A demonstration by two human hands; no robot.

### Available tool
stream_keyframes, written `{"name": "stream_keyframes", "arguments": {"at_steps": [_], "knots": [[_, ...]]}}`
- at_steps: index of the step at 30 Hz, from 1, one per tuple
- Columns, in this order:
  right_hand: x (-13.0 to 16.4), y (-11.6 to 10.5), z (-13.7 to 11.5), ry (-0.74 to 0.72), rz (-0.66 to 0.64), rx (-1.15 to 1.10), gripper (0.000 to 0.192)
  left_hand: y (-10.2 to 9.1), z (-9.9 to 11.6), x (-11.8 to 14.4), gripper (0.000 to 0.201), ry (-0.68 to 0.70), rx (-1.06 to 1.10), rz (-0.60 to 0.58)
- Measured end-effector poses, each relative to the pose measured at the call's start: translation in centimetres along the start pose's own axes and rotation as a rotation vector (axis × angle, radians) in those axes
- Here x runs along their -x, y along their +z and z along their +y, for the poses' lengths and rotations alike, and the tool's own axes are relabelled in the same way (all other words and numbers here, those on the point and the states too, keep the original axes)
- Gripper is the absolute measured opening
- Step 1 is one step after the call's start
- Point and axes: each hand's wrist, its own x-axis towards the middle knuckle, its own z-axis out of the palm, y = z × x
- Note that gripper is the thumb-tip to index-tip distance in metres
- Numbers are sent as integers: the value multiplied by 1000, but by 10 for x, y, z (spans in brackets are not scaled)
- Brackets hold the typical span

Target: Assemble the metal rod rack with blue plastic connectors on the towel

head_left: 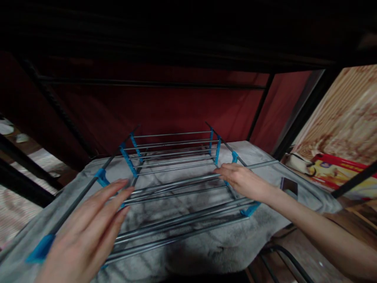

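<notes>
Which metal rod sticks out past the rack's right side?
The rod at the right hand: its end shows beyond that hand, while the others stop within the rack.

Blue brackets (43,249), grey rods (191,181), seemingly maroon cloth (176,108)

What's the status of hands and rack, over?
Right hand on metal tube. Left hand at left, contact unclear. Blue-jointed metal rack on gray blanket. Left hand partly hiding it.

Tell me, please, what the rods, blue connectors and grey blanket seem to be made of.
Rods: probably metal, smooth and grey, with bright streaks of reflected light.
Blue connectors: likely moulded plastic, evenly coloured, rather matt.
Grey blanket: apparently soft fabric, perhaps plush, judging by its folds and mottled nap.
</notes>
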Motion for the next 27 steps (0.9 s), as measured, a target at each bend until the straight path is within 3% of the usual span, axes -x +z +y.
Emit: {"name": "stream_keyframes", "arguments": {"at_steps": [3,6,10,12,14,18,20,23,27], "knots": [[-21,15,-17,-51,14,-40,33,38,11,-36,56,108,-68,-104],[-37,23,-27,-90,20,-63,34,69,23,-63,52,124,-86,-302],[-39,22,-20,-122,40,-60,34,86,27,-80,62,50,-128,-531],[-31,16,1,-84,121,-32,36,88,20,-83,55,3,-154,-571],[-17,10,37,49,243,-14,40,89,9,-84,47,-51,-174,-575],[15,12,126,508,478,-165,46,103,-7,-89,46,-127,-169,-588],[28,23,158,782,469,-395,45,113,-6,-93,47,-142,-146,-617],[39,42,175,951,366,-842,49,129,1,-102,48,-155,-128,-637],[38,57,166,849,288,-1040,46,146,6,-107,48,-162,-114,-654]]}}
